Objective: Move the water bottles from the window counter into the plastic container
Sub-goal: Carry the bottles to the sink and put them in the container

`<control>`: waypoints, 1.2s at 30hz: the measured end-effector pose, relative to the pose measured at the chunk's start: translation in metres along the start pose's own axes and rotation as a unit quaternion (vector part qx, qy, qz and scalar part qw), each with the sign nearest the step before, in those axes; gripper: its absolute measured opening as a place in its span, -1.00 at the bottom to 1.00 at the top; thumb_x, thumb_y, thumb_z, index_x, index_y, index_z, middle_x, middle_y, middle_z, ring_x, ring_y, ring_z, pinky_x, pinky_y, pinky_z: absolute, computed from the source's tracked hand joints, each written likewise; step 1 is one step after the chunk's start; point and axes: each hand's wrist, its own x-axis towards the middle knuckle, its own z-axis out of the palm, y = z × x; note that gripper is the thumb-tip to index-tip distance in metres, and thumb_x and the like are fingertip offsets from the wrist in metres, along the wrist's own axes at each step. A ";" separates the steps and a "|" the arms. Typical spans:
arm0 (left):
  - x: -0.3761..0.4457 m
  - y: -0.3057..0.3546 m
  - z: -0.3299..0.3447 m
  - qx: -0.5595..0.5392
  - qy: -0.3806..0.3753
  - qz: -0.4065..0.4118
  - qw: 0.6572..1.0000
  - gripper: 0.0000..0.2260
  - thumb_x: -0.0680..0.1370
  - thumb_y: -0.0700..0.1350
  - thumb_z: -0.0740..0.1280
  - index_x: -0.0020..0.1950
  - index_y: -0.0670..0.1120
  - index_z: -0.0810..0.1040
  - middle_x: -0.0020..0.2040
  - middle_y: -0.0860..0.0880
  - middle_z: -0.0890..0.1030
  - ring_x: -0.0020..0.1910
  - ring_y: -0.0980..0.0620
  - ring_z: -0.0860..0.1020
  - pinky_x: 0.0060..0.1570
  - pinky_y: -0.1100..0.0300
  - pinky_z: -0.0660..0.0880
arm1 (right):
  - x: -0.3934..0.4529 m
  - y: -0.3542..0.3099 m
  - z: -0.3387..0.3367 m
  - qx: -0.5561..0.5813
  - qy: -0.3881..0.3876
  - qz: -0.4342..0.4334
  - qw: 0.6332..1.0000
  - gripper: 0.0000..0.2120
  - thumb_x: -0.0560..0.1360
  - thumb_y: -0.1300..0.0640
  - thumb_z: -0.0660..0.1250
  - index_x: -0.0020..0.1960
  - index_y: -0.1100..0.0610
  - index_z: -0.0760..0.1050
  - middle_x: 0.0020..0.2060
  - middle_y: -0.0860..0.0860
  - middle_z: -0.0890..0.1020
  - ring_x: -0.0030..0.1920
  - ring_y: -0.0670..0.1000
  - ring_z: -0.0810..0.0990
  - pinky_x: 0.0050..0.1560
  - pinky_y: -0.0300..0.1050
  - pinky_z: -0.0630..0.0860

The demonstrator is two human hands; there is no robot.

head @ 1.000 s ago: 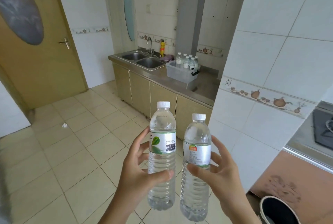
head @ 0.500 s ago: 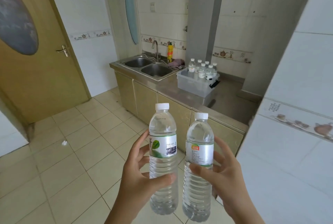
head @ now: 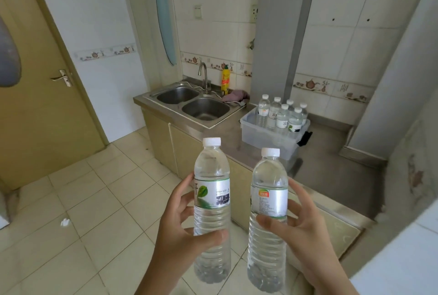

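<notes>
1. White tiled walls (head: 336,41) with a teapot border; beige floor tiles (head: 78,219).
2. Tan door (head: 40,95) at left; steel double sink (head: 193,104) in a countertop (head: 331,169) over beige cabinets (head: 163,140).

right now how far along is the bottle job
Done: six bottles already stand in the plastic container beside the sink. In hand: the left hand and right hand each grip one bottle upright. Left: putting both in; the window counter is out of view.
</notes>
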 end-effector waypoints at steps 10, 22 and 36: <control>0.202 -0.035 -0.014 -0.020 -0.091 -0.008 0.996 -0.01 0.07 -0.20 0.64 0.38 0.37 0.35 0.20 0.20 0.64 0.16 0.25 0.59 -0.08 0.32 0.57 | 0.162 0.013 0.054 -0.020 0.083 0.010 0.996 -0.18 0.11 0.26 0.66 0.25 -0.19 0.44 -0.02 -0.05 0.70 0.00 0.10 0.67 0.13 0.27 0.52; 0.390 -0.069 0.040 -0.028 -0.170 -0.037 0.984 -0.04 0.06 -0.17 0.63 0.32 0.44 0.39 0.19 0.13 0.64 0.18 0.13 0.60 0.09 0.12 0.56 | 0.320 0.035 0.050 -0.017 0.158 0.044 0.986 -0.10 0.02 0.14 0.69 0.24 -0.28 0.39 -0.06 0.03 0.71 -0.04 0.08 0.69 0.08 0.21 0.56; 0.562 -0.091 0.160 -0.016 -0.184 -0.080 0.980 -0.03 0.13 -0.25 0.66 0.29 0.48 0.34 0.22 0.11 0.62 0.15 0.18 0.61 0.22 -0.10 0.52 | 0.512 0.066 -0.011 -0.063 0.161 0.062 0.983 -0.19 0.16 0.21 0.63 0.15 -0.41 0.34 0.03 -0.09 0.64 0.05 -0.04 0.63 0.10 0.00 0.56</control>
